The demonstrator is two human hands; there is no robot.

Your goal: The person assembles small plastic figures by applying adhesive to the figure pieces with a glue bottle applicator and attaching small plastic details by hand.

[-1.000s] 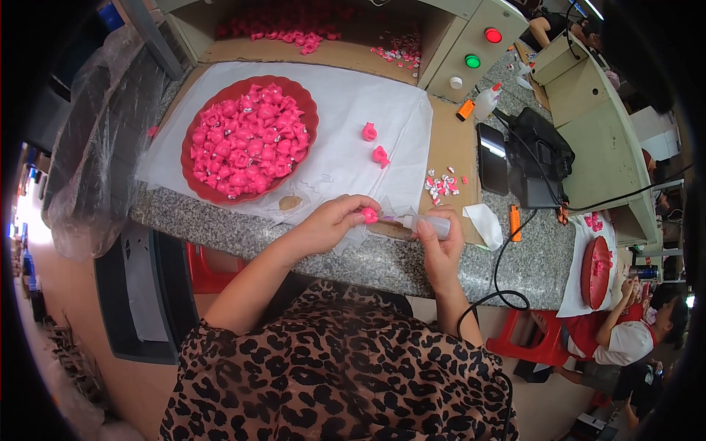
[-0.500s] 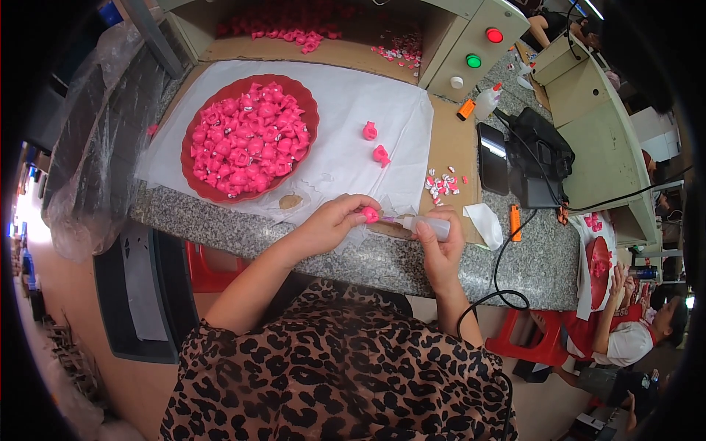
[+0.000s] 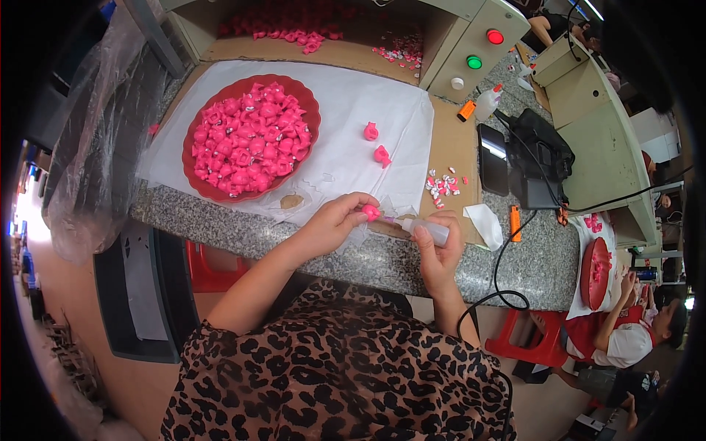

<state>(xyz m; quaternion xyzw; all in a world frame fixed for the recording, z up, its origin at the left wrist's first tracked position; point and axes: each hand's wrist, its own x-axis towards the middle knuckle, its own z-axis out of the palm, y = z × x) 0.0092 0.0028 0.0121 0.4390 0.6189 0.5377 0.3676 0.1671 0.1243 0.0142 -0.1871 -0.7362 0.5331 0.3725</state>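
Observation:
My left hand (image 3: 340,220) pinches a small pink plastic figure piece (image 3: 371,212) over the front edge of the table. In my right hand (image 3: 440,253) is a translucent squeeze bottle (image 3: 428,230) with a thin nozzle. The nozzle tip points left and is at or very close to the pink piece; I cannot tell if they touch. Two more pink pieces, one upright (image 3: 371,131) and one tilted (image 3: 382,156), stand apart on the white sheet (image 3: 338,95). To the left a red scalloped bowl (image 3: 312,110) is heaped with similar pink pieces.
Small pink and white bits (image 3: 443,186) lie right of the sheet. Beyond are a phone (image 3: 493,158), a black bag (image 3: 544,147), a white bottle (image 3: 487,101) and orange lighters (image 3: 515,223). A black cable (image 3: 497,268) loops near my right arm. A co-worker (image 3: 625,331) sits at far right.
Both hands stay almost in place, with the bottle's body dipping slightly. The co-worker's hands at far right have shifted.

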